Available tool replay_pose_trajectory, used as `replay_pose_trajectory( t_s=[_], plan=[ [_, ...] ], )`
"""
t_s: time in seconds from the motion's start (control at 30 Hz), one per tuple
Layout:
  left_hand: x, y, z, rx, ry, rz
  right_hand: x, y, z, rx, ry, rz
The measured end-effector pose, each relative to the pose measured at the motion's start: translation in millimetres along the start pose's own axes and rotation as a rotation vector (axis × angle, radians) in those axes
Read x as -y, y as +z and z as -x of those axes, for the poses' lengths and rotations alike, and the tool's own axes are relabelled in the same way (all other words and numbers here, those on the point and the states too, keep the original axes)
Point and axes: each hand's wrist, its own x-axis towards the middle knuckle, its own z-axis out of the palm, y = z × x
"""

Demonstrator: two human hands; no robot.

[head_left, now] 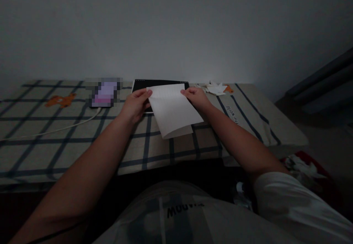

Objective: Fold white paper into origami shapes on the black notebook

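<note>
**Checked cloth, folded sheet held at both far corners**

Checked cloth point(68, 133) in beige with dark blue lines covers the low table and carries everything else. On it, near the wall, lies a black tablet point(160, 84), partly hidden by a folded white sheet of paper point(173, 111) lying just in front. The left hand point(136, 104) pinches the sheet's far left corner; the right hand point(197, 96) pinches its far right corner. A white cable point(55, 129) trails leftward. Small white paper scraps point(216, 88) sit near the right.
</note>
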Motion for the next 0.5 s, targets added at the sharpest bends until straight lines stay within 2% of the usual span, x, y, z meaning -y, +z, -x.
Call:
replay_pose_trajectory(
  t_s=[0.37, 0.5],
  plan=[
    [-2.0, -0.8, 0.5, -0.034, -0.014, -0.035, -5.4, -1.1, -1.0, -0.016, -0.009, -0.005],
    [-0.9, 1.1, 0.8, -0.067, 0.025, -0.037, -5.1, 0.1, -0.8, -0.013, -0.008, -0.021]
  ],
)
